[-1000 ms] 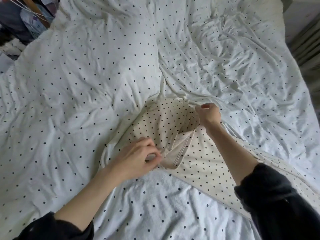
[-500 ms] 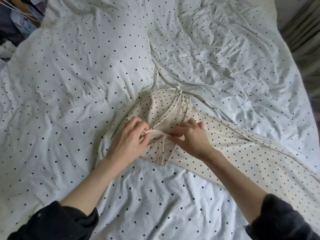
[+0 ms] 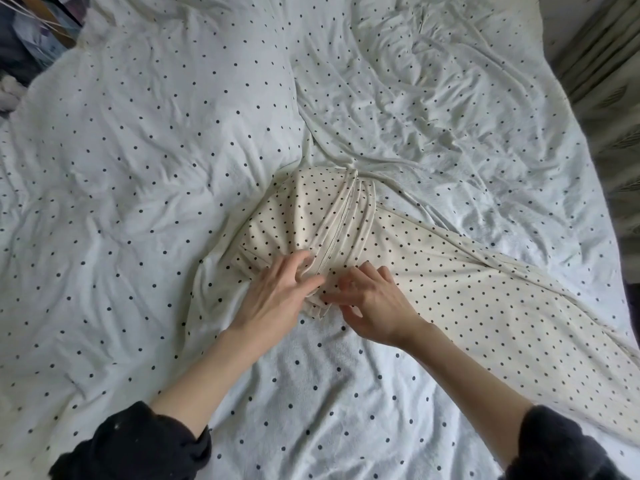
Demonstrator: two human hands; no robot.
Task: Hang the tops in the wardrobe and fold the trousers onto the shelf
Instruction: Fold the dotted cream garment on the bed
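A cream garment with black dots (image 3: pixel 450 285), its seamed end bunched into a mound (image 3: pixel 311 216), lies on the bed and trails off to the lower right. My left hand (image 3: pixel 277 296) is at the near edge of the mound and pinches a small fold of the fabric between thumb and fingers. My right hand (image 3: pixel 377 306) lies close beside it with fingers spread, fingertips touching the same bunched edge; they look blurred. Both forearms come out of dark pushed-up sleeves. Whether the garment is trousers or a top cannot be told from here.
A rumpled white duvet with black dots (image 3: pixel 156 168) covers the whole bed. Cluttered items and thin rods (image 3: pixel 31 32) sit past the bed's far left corner. A striped curtain (image 3: pixel 609 81) hangs along the right edge.
My right hand let go of the far raised edge and came down beside my left hand. The lifted fabric dropped into a mound. My left hand shifted slightly along the near edge.
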